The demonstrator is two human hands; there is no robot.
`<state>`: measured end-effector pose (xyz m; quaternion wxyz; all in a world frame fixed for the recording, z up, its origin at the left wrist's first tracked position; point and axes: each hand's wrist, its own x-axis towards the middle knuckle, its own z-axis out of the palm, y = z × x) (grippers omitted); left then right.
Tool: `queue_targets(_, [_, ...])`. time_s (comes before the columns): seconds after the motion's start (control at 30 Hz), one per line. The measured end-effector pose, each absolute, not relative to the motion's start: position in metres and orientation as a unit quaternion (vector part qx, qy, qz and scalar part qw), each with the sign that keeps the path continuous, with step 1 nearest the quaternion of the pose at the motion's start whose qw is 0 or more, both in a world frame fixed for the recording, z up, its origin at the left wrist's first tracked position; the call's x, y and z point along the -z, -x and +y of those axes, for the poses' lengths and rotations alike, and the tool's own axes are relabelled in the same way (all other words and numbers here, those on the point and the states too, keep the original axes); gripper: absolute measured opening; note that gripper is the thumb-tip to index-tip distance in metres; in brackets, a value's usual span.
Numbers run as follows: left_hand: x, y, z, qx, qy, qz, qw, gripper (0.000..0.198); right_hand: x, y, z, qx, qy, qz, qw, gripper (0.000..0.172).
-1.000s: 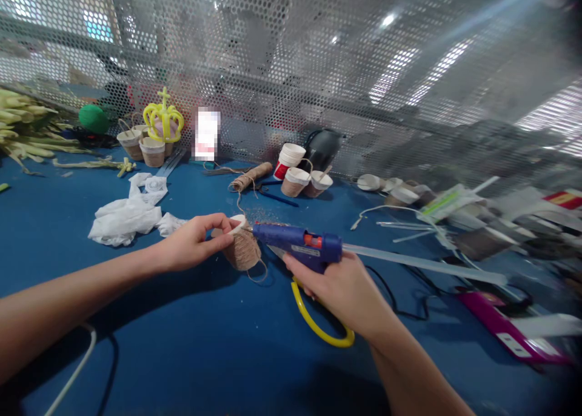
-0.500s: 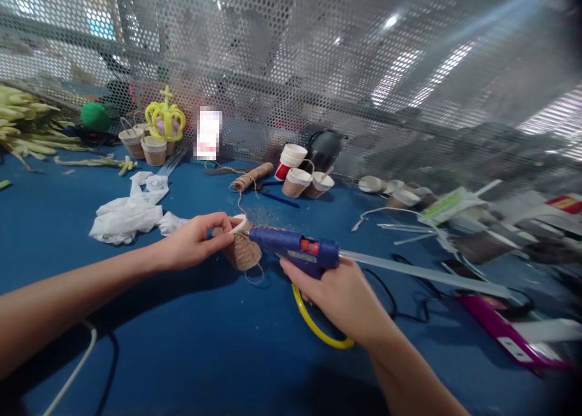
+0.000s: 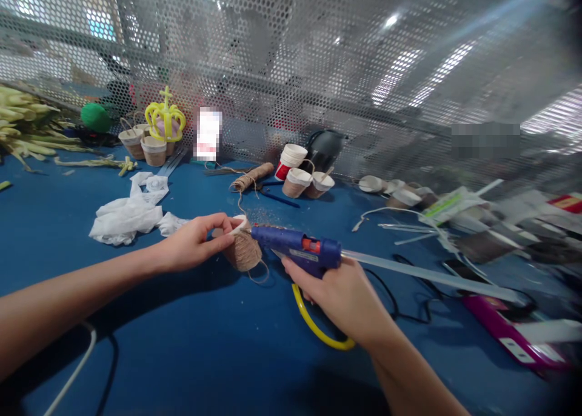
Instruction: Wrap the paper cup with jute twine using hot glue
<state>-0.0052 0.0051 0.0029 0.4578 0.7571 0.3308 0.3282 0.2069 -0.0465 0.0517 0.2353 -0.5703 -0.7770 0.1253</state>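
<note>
My left hand point(image 3: 200, 240) pinches the rim of a small white paper cup wrapped in brown twine point(image 3: 245, 251), tilted on its side above the table. In my right hand point(image 3: 341, 295) is a blue hot glue gun point(image 3: 291, 244), its nozzle pointing left at the cup, close to the rim. A long clear glue stick point(image 3: 422, 275) sticks out of the gun's back end. From the cup a strand of twine runs up to the twine roll point(image 3: 252, 177). A yellow ring-shaped piece point(image 3: 313, 324) lies below my right hand.
Twine-wrapped cups point(image 3: 297, 182) stand near the perforated metal screen point(image 3: 254, 52), beside stacked white cups point(image 3: 292, 156). A crumpled white cloth point(image 3: 125, 220) lies left. A yellow crown point(image 3: 166, 116) sits on more cups at the back left. A purple power strip point(image 3: 504, 334) and cables lie right.
The glue gun has shifted very slightly right in my right hand. My left hand keeps its hold on the cup, and the loose twine loop beneath has moved a little right.
</note>
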Motion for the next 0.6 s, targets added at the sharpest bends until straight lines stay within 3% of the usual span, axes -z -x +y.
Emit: queue_targets(0.6, [-0.004, 0.004, 0.004, -0.329, -0.757, 0.338, 0.452, 0.016, -0.043, -0.206, -0.048, -0.147, 0.576, -0.765, 0.249, 0.016])
